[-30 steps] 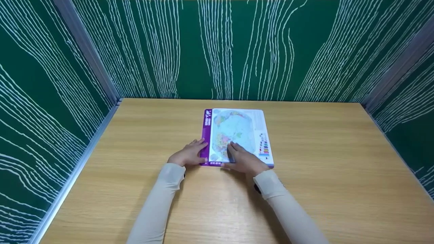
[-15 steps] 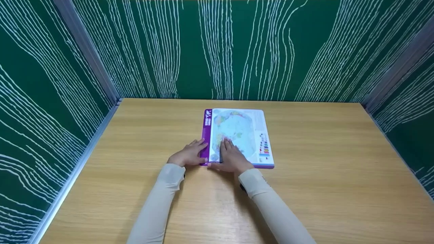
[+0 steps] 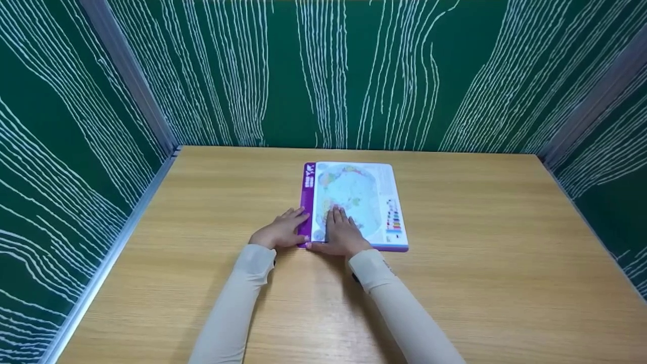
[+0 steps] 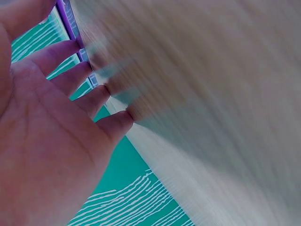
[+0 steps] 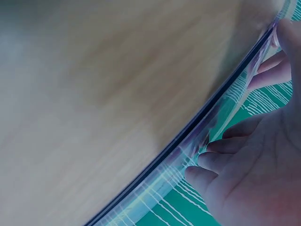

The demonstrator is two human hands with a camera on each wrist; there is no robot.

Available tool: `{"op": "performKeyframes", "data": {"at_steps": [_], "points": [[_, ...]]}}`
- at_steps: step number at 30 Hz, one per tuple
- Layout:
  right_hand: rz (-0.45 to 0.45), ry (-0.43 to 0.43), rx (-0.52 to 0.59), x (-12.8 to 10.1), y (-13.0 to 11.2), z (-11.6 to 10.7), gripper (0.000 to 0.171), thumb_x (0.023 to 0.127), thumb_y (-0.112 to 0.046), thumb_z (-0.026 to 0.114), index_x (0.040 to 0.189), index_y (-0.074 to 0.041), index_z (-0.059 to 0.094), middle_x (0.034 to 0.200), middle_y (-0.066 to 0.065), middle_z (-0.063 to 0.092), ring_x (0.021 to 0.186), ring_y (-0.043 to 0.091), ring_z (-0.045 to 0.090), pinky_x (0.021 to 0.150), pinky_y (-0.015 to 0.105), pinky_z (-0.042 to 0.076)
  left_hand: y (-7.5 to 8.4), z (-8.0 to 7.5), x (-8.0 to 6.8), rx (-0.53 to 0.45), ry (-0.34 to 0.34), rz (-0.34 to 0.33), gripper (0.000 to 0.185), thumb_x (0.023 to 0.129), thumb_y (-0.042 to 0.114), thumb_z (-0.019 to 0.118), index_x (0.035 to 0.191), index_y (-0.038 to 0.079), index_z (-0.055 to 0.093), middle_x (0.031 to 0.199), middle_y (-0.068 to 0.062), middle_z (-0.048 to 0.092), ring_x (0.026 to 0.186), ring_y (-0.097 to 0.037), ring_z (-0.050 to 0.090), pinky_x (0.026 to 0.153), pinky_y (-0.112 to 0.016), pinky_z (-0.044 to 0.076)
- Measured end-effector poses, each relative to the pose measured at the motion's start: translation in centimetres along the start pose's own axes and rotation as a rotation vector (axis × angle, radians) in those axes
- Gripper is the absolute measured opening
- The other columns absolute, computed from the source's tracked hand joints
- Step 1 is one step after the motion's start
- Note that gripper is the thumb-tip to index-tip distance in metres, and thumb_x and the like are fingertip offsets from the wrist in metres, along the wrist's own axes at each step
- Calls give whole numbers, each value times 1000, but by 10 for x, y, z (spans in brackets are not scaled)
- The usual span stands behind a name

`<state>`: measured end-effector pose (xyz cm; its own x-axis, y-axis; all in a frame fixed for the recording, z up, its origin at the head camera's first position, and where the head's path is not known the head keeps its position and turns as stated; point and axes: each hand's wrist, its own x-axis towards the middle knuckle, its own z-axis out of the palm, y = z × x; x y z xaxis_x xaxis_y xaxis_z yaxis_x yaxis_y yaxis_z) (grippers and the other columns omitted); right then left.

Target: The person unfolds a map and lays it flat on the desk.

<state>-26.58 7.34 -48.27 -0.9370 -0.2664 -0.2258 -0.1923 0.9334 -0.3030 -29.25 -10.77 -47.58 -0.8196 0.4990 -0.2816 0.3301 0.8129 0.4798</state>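
Observation:
A flat map board (image 3: 356,187) with a purple border lies on the table, a coloured world map printed on its white face. My right hand (image 3: 345,237) rests on the map's lower left, fingers straight and pointing away, thumb along the near edge. At the purple left strip, my left hand (image 3: 283,230) touches the board with its fingers spread. The left wrist view shows that palm, with the fingertips near the tabletop and the board's purple edge (image 4: 70,23). In the right wrist view, fingers lie over the board's glossy surface (image 5: 188,146). The map under the right hand is hidden.
The wooden table (image 3: 480,227) stretches out around the board. Green panels (image 3: 283,76) with wavy white lines stand behind and on both sides, joined by grey posts (image 3: 129,76) at the corners.
My right hand has slid left across the map, toward the purple strip and the left hand, mostly in the first half second. The left hand and the board stay in place.

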Motion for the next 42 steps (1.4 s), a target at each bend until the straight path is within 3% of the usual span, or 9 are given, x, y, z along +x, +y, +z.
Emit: {"op": "performKeyframes", "data": {"at_steps": [15, 36, 42], "points": [[-42, 12, -37, 3, -1, 2, 106, 85, -66, 55, 151, 6, 14, 159, 25, 11, 149, 35, 10, 120, 48, 18, -2, 0, 1, -7, 8, 36, 65, 94, 24, 59, 150, 4, 31, 160, -14, 18, 148, -38, 10, 120, -54, 11], [-16, -36, -26, 2, 1, -2, 97, 88, -69, 46, 153, -2, 18, 160, 20, 8, 149, 34, 9, 120, 48, 20, 2, 0, 0, -36, -2, -44, 69, 94, 30, 59, 152, 11, 26, 162, -8, 16, 150, -31, 6, 122, -49, 8], [-33, -25, -4, 0, 3, -3, 96, 88, -68, 47, 152, -2, 20, 160, 20, 10, 148, 35, 12, 117, 53, 24, 3, 1, -1, -73, 5, -20, 70, 93, 29, 61, 151, 8, 28, 161, -11, 16, 150, -34, 6, 121, -53, 8]]}}
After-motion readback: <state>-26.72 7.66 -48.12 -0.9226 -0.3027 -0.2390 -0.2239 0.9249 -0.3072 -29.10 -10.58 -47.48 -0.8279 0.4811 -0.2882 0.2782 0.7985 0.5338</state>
